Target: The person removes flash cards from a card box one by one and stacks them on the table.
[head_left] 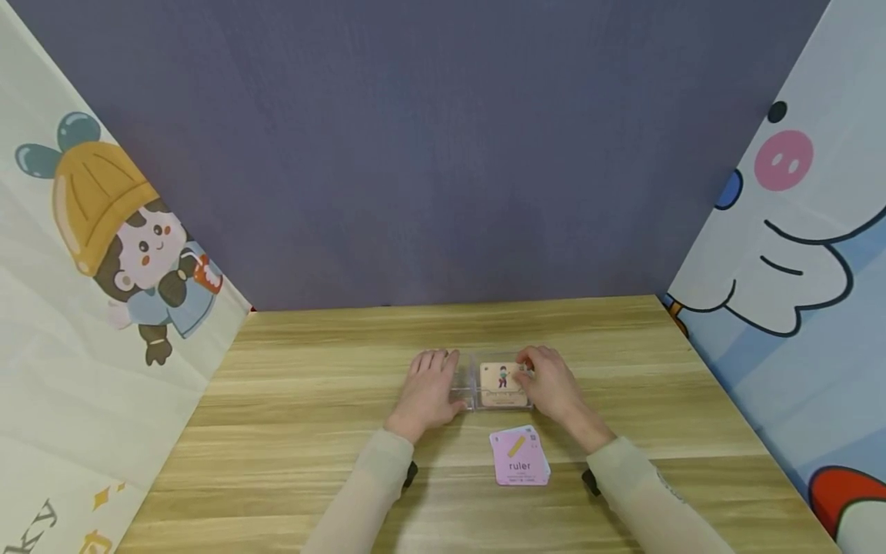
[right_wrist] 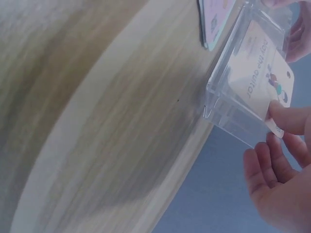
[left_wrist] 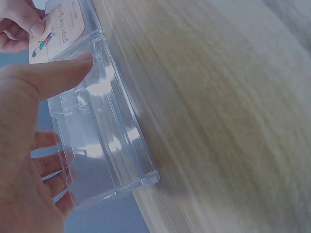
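A clear plastic box [left_wrist: 114, 150] with two compartments lies on the table. My left hand [head_left: 429, 388] holds its left part, thumb along the near side and fingers at the far side. That left compartment looks see-through, with no cards visible in it. A beige "play the guitar" card [head_left: 501, 378] with a small figure is in the right compartment. My right hand [head_left: 550, 385] pinches this card at its far right corner, thumb on its face. In the right wrist view the card [right_wrist: 257, 73] sits partly tilted at the box; whether others lie beneath is unclear.
A small stack of pink cards [head_left: 521, 460], "ruler" on top, lies on the wooden table [head_left: 291, 431] nearer me. A dark grey panel [head_left: 443, 154] rises behind the table. Cartoon-printed cloths [head_left: 41, 323] hang at both sides.
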A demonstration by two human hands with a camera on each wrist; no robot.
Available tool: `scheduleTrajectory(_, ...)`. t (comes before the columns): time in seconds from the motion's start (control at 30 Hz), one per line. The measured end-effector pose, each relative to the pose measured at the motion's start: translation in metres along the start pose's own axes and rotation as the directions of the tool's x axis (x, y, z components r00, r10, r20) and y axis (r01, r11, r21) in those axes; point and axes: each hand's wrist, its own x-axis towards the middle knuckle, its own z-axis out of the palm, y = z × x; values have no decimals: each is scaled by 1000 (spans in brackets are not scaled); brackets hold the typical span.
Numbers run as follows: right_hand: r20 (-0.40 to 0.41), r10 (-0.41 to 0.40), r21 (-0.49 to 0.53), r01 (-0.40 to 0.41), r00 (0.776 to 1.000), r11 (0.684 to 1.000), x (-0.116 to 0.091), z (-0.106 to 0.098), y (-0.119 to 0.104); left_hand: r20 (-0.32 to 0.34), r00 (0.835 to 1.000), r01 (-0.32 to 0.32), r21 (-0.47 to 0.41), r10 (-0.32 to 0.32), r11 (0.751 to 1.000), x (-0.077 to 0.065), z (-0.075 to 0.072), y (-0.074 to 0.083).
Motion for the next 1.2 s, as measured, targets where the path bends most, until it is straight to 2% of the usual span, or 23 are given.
scheduleTrajectory(0.3,17,21,26,-22,1000,999,0,-3,-2,4,1000,-2,-10,2,1000,0,-2,1)
scheduleTrajectory(0.6,14,-8,42,7,1000,999,2,-6,-1,13,1000,-2,-2,2,1000,-1,-2,0)
scheduleTrajectory(0.8,23,17,74,-18,1000,997,5,-8,-1,7,1000,-1,-6,1,1000,-1,-2,-1)
scheduleTrajectory(1.07,6,43,108,-43,999,993,6,-8,-1,3,1000,-5,-5,5,1000,0,-2,0)
scheduleTrajectory(1.2,-23,29,106,-26,999,994,6,-7,0,9,1000,-3,3,3,1000,0,-2,0)
